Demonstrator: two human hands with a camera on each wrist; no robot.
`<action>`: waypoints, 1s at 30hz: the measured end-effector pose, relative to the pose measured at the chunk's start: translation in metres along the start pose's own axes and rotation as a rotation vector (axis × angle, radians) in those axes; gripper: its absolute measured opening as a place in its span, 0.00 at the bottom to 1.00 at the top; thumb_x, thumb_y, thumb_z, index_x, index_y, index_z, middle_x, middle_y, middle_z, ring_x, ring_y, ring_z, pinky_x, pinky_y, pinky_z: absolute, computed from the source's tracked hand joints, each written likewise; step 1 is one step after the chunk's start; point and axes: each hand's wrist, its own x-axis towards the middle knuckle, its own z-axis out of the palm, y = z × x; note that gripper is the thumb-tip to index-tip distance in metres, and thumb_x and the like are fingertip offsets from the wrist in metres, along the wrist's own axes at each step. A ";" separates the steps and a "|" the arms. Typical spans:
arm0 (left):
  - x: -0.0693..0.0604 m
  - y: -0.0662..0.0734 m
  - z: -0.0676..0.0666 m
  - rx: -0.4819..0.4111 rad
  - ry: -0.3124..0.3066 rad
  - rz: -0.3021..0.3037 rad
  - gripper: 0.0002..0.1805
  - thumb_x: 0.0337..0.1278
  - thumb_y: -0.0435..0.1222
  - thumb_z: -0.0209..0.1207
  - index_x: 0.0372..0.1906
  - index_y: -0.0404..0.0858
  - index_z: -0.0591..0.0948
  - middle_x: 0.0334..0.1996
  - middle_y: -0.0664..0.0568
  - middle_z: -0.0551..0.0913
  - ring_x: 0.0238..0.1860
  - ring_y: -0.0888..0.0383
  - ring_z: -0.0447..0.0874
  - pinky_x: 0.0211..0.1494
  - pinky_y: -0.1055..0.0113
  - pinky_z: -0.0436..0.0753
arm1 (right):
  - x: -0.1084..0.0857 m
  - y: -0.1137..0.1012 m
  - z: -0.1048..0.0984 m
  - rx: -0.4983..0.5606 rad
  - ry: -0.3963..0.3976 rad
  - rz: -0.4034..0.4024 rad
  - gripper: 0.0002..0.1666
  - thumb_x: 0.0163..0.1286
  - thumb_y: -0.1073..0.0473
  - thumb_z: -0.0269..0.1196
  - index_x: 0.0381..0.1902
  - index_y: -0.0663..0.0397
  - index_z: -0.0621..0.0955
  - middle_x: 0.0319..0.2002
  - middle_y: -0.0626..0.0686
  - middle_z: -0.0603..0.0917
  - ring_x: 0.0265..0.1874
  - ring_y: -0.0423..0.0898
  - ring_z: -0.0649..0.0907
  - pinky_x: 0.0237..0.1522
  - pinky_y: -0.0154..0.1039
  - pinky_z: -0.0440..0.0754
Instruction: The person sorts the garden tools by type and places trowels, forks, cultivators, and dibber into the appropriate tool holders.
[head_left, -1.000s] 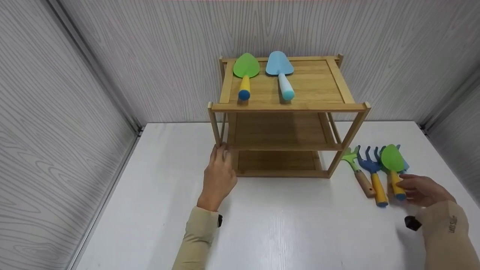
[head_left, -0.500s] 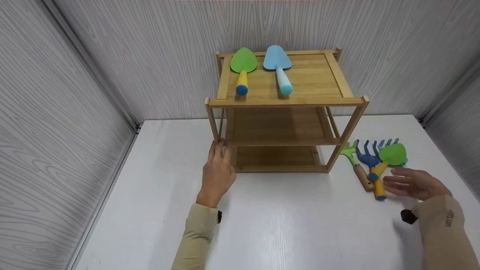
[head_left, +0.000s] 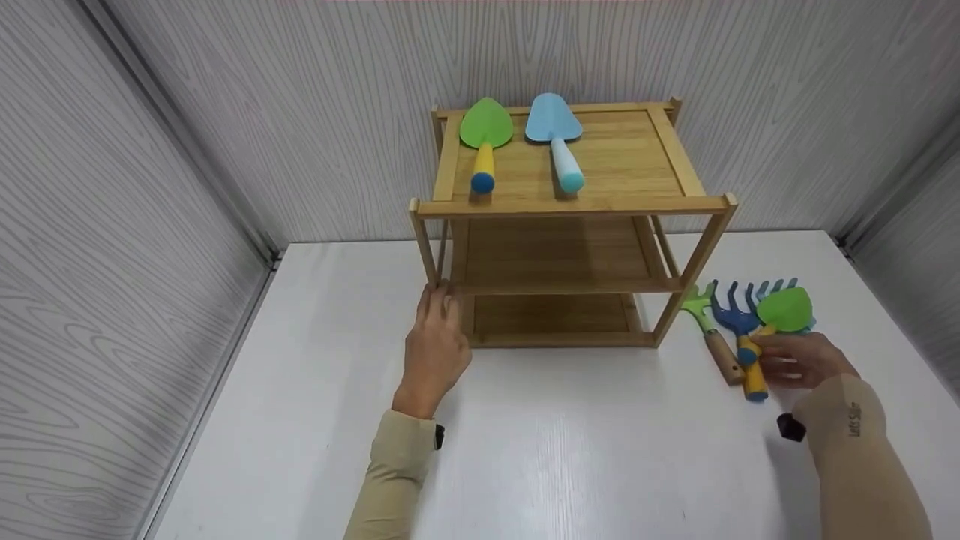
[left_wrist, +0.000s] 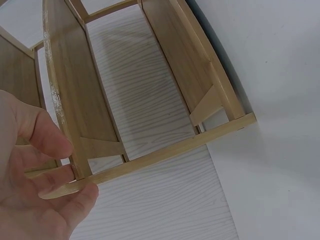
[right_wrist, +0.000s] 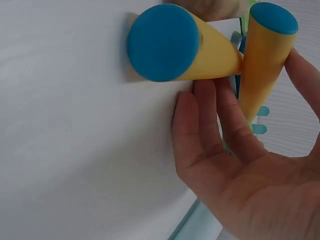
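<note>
My left hand (head_left: 433, 360) holds the left front post of the three-tier wooden rack (head_left: 577, 206); in the left wrist view its fingers (left_wrist: 80, 200) curl around the frame. At the right, my right hand (head_left: 806, 360) is at the yellow handle of a green trowel (head_left: 785, 309), thumb on one side and fingers on the other. This trowel lies across a blue rake (head_left: 735, 319) with a yellow handle. In the right wrist view, the fingertips (right_wrist: 205, 95) also meet the rake's handle (right_wrist: 215, 52). Beside them lies a green fork (head_left: 721, 356) with a wooden handle.
On the rack's top shelf lie another green trowel (head_left: 486, 124) with a yellow handle and a light blue trowel (head_left: 553, 120). A light blue rake (head_left: 778, 285) shows partly beneath the pile. Grey wood-patterned walls (head_left: 337, 112) surround the white table (head_left: 562, 450).
The green trowel's handle has swung left, over the blue rake's handle. My right hand drew away from it, then came left to the handle again. My left hand stays on the rack.
</note>
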 end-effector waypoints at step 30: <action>-0.002 -0.003 0.002 0.013 0.047 0.055 0.23 0.50 0.16 0.53 0.55 0.20 0.75 0.62 0.28 0.71 0.65 0.28 0.69 0.38 0.51 0.89 | -0.025 0.027 -0.018 0.538 -0.204 -0.167 0.57 0.76 0.72 0.55 0.82 0.39 0.32 0.42 0.53 0.86 0.45 0.52 0.89 0.55 0.49 0.82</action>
